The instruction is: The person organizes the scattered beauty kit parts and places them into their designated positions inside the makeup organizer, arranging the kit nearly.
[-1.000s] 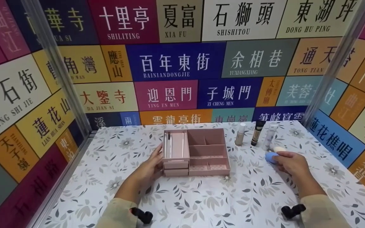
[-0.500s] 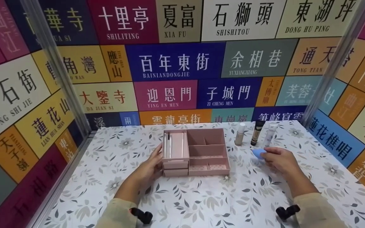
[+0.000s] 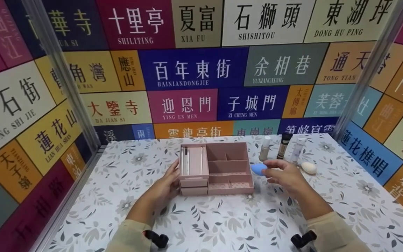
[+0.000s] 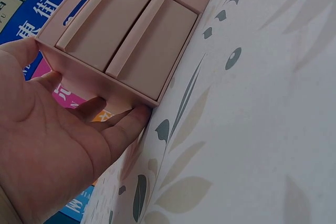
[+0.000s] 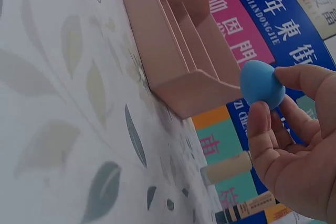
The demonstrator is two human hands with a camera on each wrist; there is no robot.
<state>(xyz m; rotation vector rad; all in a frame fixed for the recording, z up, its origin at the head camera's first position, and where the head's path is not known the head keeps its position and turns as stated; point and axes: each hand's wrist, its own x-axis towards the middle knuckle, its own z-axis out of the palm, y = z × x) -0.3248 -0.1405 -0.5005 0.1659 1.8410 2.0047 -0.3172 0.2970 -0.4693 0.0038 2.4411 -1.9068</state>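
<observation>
A pink desk organiser point(image 3: 222, 164) with compartments and two small drawers stands mid-table. My left hand point(image 3: 166, 183) rests flat against its left side, fingers straight point(image 4: 126, 124), beside the drawers point(image 4: 131, 40). My right hand point(image 3: 282, 175) pinches a blue egg-shaped makeup sponge point(image 3: 258, 168) between thumb and fingertips, just right of the organiser's right wall; the sponge point(image 5: 261, 82) hovers near the organiser's corner point(image 5: 194, 90). Several slim brushes lie in the organiser's left tray point(image 3: 191, 159).
A cream sponge point(image 3: 308, 167) lies on the floral tablecloth point(image 3: 222, 220) to the right. Three cosmetic bottles point(image 3: 284, 146) stand behind it near the back wall. Sign-covered walls close in the table on three sides.
My right hand has lifted the blue sponge from beside the cream sponge and carried it left, up to the organiser's right side. The left hand has stayed put.
</observation>
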